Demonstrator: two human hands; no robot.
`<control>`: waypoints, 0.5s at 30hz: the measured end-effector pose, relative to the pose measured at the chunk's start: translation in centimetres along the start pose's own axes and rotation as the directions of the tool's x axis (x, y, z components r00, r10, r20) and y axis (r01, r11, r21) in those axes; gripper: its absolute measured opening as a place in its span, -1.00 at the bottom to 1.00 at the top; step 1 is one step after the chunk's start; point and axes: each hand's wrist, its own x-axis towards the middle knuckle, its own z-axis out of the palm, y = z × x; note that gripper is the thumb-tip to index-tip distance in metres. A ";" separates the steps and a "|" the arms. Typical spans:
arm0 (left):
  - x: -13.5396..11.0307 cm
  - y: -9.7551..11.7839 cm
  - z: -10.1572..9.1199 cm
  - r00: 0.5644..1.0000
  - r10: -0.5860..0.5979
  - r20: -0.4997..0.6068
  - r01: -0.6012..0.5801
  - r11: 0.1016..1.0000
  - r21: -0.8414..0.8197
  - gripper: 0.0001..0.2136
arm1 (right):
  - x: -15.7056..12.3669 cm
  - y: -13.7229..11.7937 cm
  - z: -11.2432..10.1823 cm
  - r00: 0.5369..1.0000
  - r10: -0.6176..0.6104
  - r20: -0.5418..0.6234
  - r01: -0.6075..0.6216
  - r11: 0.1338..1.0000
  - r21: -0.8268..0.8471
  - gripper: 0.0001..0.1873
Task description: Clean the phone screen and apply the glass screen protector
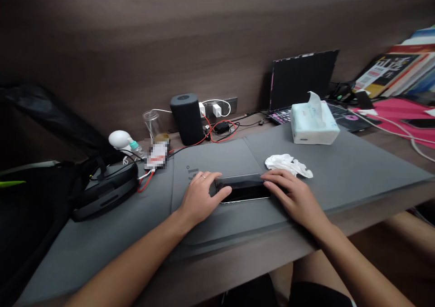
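A black-screened smartphone (243,188) lies lengthwise across the grey desk mat (210,227), screen up. My left hand (200,196) grips its left end, the thumb on the front edge and the index finger at the back corner; a ring shows on one finger. At the opposite end, my right hand (294,193) has its fingers and thumb closed on the phone's right edge. Just behind the right fingers rests a crumpled white tissue (287,164).
Behind stand a tissue pack (314,128), an open laptop (302,82) and a black speaker (186,119) with cables. On the left are a black headset (105,193), another phone (157,155) on a cable and a glass jar (152,123). Books (397,71) lean at right.
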 end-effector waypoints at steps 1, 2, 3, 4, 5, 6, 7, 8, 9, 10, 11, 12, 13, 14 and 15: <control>0.0 0.0 0.0 1.000 0.001 0.006 -0.001 1.000 -0.001 -0.66 | 0.2 -0.1 0.0 1.000 -0.007 0.016 0.007 1.000 0.013 -0.74; 0.1 -0.1 0.0 1.000 0.003 0.011 -0.003 1.000 -0.003 -0.67 | 0.5 -0.2 -0.1 0.999 -0.015 0.032 0.015 1.000 0.023 -0.74; 0.1 -0.2 0.0 1.000 0.003 0.018 -0.003 1.000 -0.006 -0.67 | 0.8 -0.2 -0.2 0.999 -0.022 0.048 0.021 0.999 0.029 -0.73; 0.1 -0.2 0.1 1.000 0.004 0.025 -0.004 1.000 -0.010 -0.68 | 1.1 -0.3 -0.3 0.998 -0.025 0.061 0.023 0.999 0.029 -0.73; 0.1 -0.3 0.1 1.000 0.002 0.031 -0.002 1.000 -0.015 -0.67 | 1.5 -0.3 -0.4 0.997 -0.023 0.068 0.021 1.000 0.020 -0.72; 0.1 -0.4 0.2 0.999 -0.004 0.035 0.004 1.000 -0.019 -0.66 | 2.0 -0.2 -0.5 0.998 -0.013 0.067 0.013 1.000 -0.001 -0.71; 0.1 -0.4 0.3 0.999 -0.015 0.036 0.016 1.000 -0.022 -0.64 | 2.5 -0.2 -0.5 0.998 0.001 0.060 0.001 0.999 -0.034 -0.70; 0.0 -0.5 0.3 0.999 -0.031 0.034 0.032 0.999 -0.026 -0.61 | 3.1 -0.1 -0.4 0.999 0.013 0.048 -0.009 0.997 -0.075 -0.69; 0.0 -0.5 0.4 0.998 -0.050 0.029 0.051 0.998 -0.030 -0.56 | 3.6 0.0 -0.3 0.999 0.020 0.032 -0.016 0.993 -0.121 -0.68; 0.0 -0.6 0.5 0.997 -0.070 0.021 0.071 0.997 -0.036 -0.51 | 4.2 0.2 -0.2 1.000 0.020 0.016 -0.018 0.986 -0.167 -0.67; 0.0 -0.6 0.6 0.996 -0.086 0.014 0.087 0.995 -0.043 -0.45 | 4.8 0.3 0.0 1.000 0.014 0.004 -0.013 0.977 -0.212 -0.66; -0.1 -0.6 0.6 0.995 -0.098 0.007 0.098 0.994 -0.050 -0.40 | 5.3 0.5 0.2 1.000 0.002 -0.005 -0.004 0.968 -0.250 -0.66; -0.1 -0.6 0.7 0.994 -0.106 0.000 0.106 0.993 -0.056 -0.36 | 5.6 0.7 0.3 1.000 -0.012 -0.013 0.008 0.960 -0.281 -0.66; -0.1 -0.6 0.7 0.994 -0.113 -0.008 0.112 0.992 -0.063 -0.32 | 5.8 0.9 0.3 1.000 -0.025 -0.019 0.018 0.952 -0.306 -0.66; -0.1 -0.6 0.6 0.993 -0.117 -0.016 0.116 0.991 -0.068 -0.31 | 5.9 1.1 0.3 0.999 -0.039 -0.026 0.029 0.945 -0.325 -0.66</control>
